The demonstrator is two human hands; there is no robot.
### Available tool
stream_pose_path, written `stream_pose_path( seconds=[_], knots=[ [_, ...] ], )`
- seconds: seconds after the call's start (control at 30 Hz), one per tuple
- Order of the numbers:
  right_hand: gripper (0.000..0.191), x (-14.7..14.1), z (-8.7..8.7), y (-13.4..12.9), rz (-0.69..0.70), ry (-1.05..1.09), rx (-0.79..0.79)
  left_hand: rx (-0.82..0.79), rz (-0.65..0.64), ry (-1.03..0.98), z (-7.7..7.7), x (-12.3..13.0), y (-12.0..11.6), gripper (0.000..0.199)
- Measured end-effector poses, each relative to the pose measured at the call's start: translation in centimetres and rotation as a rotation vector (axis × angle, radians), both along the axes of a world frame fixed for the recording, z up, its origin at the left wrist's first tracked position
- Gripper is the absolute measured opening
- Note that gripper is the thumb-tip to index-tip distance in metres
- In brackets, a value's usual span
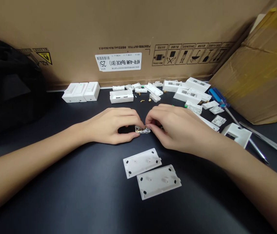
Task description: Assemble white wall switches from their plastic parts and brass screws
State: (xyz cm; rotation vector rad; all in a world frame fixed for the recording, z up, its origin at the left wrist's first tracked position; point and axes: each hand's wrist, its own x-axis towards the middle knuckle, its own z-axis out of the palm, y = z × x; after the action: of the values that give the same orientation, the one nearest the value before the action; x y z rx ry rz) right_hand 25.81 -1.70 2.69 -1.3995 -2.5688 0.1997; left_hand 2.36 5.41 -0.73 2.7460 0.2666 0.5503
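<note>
Between my two hands, on the dark table, lies a small white plastic housing [142, 130] with brass-coloured metal parts in it. My left hand [119, 125] grips its left end between thumb and fingers. At the housing's right end, my right hand [169, 125] has thumb and forefinger pinched together; whatever is between the fingertips is too small to make out. Closer to me lie two flat white plates, an upper plate [142, 162] and a lower plate [159, 182], each with dark round spots near the corners and small raised posts.
White cases [81, 92] stand at the back left. Behind my hands are an open white shell [121, 96], loose white pieces and small brass bits [142, 100]. More white covers [189, 95], a blue-handled screwdriver [218, 96] and a pen [258, 151] lie right. Cardboard boxes [119, 29] border the back and right.
</note>
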Motion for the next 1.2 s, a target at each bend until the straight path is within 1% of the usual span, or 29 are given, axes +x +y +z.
stream_pose_path(
  seconds=[0.1,0.3,0.5,0.7,0.8,0.93,1.03,1.13,1.2],
  knots=[
    [0.014,-0.18,0.17,-0.12,-0.028,-0.026,-0.001,0.011,-0.005,-0.006,0.01,0.04,-0.05,0.019],
    [0.013,-0.35,0.10,-0.07,-0.119,0.051,-0.111,0.017,0.012,0.014,0.07,0.05,-0.15,0.019],
    [0.012,-0.51,0.06,-0.29,-0.083,0.021,-0.042,0.035,-0.001,0.006,0.03,0.07,-0.12,0.018],
    [0.013,-0.67,0.14,-0.38,-0.103,-0.002,-0.072,0.027,-0.018,0.000,0.04,0.06,-0.06,0.017],
    [0.015,-0.75,0.16,-0.41,-0.075,-0.002,-0.041,0.016,-0.018,0.002,0.05,0.03,-0.06,0.017],
    [0.019,-0.75,0.29,-0.51,0.024,-0.059,0.019,-0.016,-0.028,-0.031,0.02,-0.07,0.02,0.016],
    [0.020,-0.62,0.35,-0.54,0.036,-0.037,0.015,-0.025,-0.035,-0.054,0.04,-0.12,0.04,0.016],
    [0.020,-0.42,0.36,-0.41,0.044,-0.011,0.040,0.000,-0.042,-0.046,0.11,-0.14,-0.08,0.016],
    [0.020,-0.26,0.41,-0.30,0.081,-0.009,0.068,0.029,-0.035,-0.025,0.16,-0.17,-0.20,0.017]
  ],
)
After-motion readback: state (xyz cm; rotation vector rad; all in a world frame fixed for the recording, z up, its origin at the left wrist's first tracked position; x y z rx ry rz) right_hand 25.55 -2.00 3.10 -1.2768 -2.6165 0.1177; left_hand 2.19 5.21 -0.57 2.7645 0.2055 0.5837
